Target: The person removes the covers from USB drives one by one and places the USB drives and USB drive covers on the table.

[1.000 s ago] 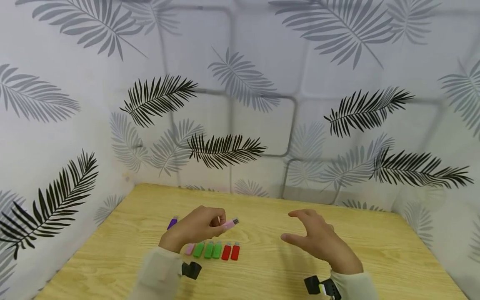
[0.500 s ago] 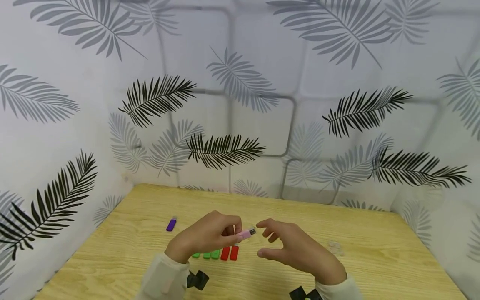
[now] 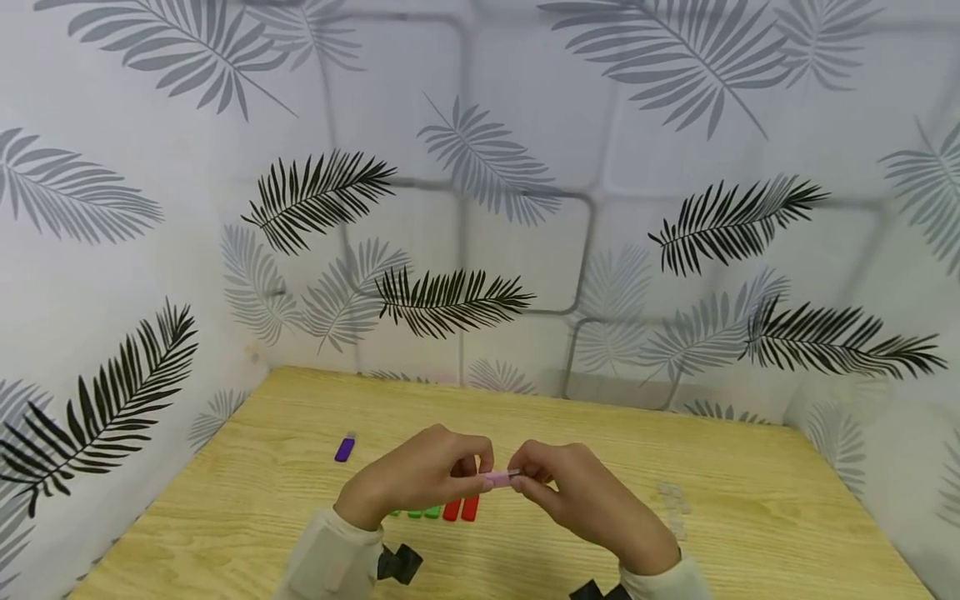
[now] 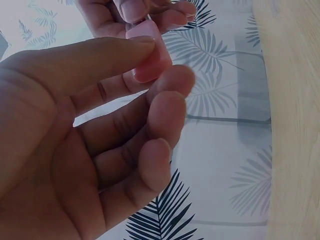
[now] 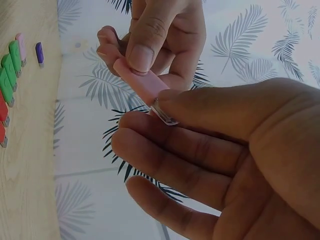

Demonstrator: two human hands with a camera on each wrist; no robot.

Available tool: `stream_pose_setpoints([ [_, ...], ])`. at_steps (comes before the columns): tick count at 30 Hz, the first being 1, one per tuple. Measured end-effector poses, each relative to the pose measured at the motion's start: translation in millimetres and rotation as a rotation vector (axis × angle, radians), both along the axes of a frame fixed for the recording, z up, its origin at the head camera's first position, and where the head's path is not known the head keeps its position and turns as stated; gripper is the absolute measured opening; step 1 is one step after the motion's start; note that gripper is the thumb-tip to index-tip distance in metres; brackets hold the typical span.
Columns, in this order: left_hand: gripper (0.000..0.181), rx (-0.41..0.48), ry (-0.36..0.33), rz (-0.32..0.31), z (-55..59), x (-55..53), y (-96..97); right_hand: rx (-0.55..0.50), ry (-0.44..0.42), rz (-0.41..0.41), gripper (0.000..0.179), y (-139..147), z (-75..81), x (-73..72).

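Note:
My left hand (image 3: pixel 431 471) pinches a pink USB stick (image 3: pixel 497 479) between thumb and index finger, above the table. In the right wrist view, a clear cap (image 5: pixel 164 115) shows at the stick's plug end. My right hand (image 3: pixel 585 496) meets it from the other side, its thumb and index finger pinching that cap. The left wrist view shows the stick's rounded pink body (image 4: pixel 150 55) under my left thumb, while the plug end is mostly hidden by the right fingers. The other fingers of both hands are loosely curled.
On the wooden table (image 3: pixel 750 483), red USB sticks (image 3: pixel 470 507) and green ones (image 5: pixel 7 75) lie in a row with another pink stick (image 5: pixel 21 46). A purple stick (image 3: pixel 345 448) lies apart at left. Small clear pieces (image 3: pixel 672 500) lie at right. Leaf-patterned cloth (image 3: pixel 525 250) stands behind.
My left hand has moved right with the pink USB stick. My right hand has come left and closed its thumb and index finger on the stick's capped end.

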State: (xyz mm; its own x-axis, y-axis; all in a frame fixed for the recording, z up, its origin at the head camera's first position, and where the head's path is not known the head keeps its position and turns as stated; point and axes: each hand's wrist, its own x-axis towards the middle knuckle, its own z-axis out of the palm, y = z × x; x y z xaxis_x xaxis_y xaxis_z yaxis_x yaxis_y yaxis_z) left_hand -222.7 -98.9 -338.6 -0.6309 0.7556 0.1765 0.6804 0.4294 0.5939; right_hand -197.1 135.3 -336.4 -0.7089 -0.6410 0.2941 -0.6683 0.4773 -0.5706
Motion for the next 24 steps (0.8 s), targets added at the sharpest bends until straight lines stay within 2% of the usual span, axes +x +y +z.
stream_pose_setpoints([
  [4, 0.008, 0.017, -0.019, -0.022, -0.1, -0.6, -0.9, 0.018, -0.049, 0.0, 0.004, 1.9, -0.8, -1.1],
  [10, 0.008, 0.028, -0.041, -0.034, 0.1, -0.4, -1.4, 0.054, -0.179, 0.051, 0.019, 2.6, -2.9, -1.5],
  [15, 0.004, 0.017, -0.095, -0.074, -0.6, 1.7, 1.9, 0.038, -0.128, 0.093, 0.02, 0.6, -4.9, -1.8],
  [19, 0.008, 0.02, -0.096, -0.129, -3.4, 2.1, 5.7, 0.021, -0.058, 0.118, 0.024, -1.1, -5.8, -1.9],
  [24, 0.011, 0.022, -0.089, -0.154, -5.8, 1.0, 5.9, 0.004, -0.026, 0.174, 0.029, -2.5, -5.5, -1.6],
])
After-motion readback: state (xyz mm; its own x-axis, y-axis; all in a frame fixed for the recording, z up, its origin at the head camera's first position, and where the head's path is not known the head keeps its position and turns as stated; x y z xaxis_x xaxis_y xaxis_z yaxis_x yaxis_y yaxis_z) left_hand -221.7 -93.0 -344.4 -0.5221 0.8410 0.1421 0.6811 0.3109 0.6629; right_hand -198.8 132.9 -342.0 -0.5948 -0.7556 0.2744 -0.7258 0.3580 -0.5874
